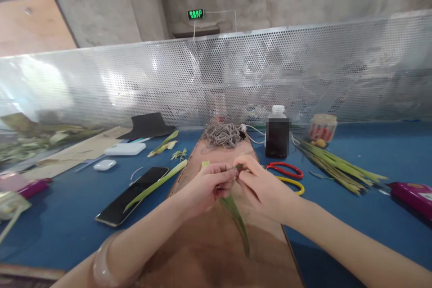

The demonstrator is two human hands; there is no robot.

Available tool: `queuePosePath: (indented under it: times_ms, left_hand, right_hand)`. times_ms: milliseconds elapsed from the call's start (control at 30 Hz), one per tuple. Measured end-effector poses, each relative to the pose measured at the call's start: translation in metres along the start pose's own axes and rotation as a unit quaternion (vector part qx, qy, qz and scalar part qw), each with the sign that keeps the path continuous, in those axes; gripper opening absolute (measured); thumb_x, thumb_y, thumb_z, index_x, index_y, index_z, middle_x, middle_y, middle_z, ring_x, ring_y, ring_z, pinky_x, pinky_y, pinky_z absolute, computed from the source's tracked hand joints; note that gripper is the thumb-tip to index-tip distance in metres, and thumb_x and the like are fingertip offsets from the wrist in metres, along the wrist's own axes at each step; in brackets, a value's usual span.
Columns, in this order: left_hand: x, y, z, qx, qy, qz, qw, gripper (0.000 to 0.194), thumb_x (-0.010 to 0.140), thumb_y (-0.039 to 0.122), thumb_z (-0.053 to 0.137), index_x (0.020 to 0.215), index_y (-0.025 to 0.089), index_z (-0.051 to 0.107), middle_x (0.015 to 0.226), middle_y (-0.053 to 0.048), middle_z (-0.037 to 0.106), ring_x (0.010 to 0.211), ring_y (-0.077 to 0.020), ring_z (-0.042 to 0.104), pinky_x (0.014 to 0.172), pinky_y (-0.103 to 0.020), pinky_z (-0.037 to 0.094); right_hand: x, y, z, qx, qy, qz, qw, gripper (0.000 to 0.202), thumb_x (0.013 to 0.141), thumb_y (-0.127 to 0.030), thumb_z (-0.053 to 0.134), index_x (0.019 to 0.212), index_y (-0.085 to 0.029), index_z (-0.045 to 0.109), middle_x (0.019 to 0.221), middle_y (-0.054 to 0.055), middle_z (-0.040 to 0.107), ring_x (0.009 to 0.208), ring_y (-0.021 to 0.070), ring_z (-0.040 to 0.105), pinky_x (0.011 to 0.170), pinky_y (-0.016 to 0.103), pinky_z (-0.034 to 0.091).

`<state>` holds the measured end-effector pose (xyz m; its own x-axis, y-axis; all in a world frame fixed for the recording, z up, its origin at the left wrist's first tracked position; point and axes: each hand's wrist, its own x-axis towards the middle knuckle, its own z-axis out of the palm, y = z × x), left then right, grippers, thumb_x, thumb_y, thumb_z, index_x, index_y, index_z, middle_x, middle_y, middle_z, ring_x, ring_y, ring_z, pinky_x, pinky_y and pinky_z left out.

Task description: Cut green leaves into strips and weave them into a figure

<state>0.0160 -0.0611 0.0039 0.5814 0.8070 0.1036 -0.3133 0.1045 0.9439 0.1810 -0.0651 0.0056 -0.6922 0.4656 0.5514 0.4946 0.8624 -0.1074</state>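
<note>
Over a brown wooden board [270,252], my left hand [216,182] and my right hand [253,182] meet at the fingertips. Both are pinched on a green leaf [236,218], whose long end hangs down below my left hand. A small dark green part of it shows between the fingertips. The exact fold of the leaf there is hidden by my fingers. Just behind the hands, a tangle of grey cord [224,136] lies on the board.
Red and yellow scissor handles [286,170] and a dark bottle [277,137] stand right of the board; green stalks [337,164] lie farther right. To the left are a black phone [135,195] with a leaf strip [158,183] across it, and white cases [124,149].
</note>
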Motion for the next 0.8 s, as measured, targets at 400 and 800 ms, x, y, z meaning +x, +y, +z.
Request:
queuePosePath:
  times_ms: [400, 800]
  left_hand:
    - [-0.002, 0.002, 0.002, -0.034, -0.011, -0.027, 0.999, 0.015, 0.077, 0.024, 0.059, 0.073, 0.010, 0.052, 0.058, 0.006, 0.021, 0.049, -0.0063, 0.012, 0.043, -0.021, 0.011]
    - [-0.004, 0.006, 0.003, 0.015, 0.005, -0.032, 0.999, 0.020, 0.076, 0.029, 0.059, 0.069, 0.012, 0.052, 0.055, 0.006, 0.022, 0.048, -0.0064, 0.013, 0.043, -0.022, 0.010]
  right_hand:
    - [0.002, -0.002, -0.003, -0.013, 0.004, -0.050, 0.999, 0.019, 0.077, -0.002, 0.038, 0.079, -0.013, 0.052, 0.101, 0.014, 0.048, 0.094, 0.0203, 0.045, 0.083, 0.037, 0.043]
    - [-0.003, 0.009, 0.008, -0.135, 0.019, 0.013, 0.991, 0.018, 0.087, -0.013, 0.037, 0.085, -0.016, 0.055, 0.088, 0.003, 0.055, 0.068, 0.0120, 0.049, 0.054, 0.022, 0.039]
